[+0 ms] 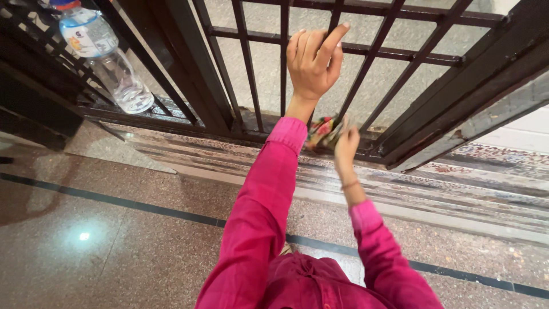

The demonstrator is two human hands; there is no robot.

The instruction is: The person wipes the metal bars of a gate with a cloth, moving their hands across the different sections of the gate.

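Note:
My left hand (311, 63) is raised against the black metal gate (246, 68), its fingers curled round one of the upright bars. Lower down, my right hand (345, 147) grips a bunched multicoloured cloth (321, 131) and presses it against the gate's bottom rail (269, 134). Both arms are in bright pink sleeves. A thin bangle sits on the right wrist.
A clear plastic water bottle (108, 60) with a blue-and-white label leans among the bars at the upper left. A patterned stone threshold (457, 189) runs below the gate. The speckled polished floor (114, 240) has a dark inlaid stripe.

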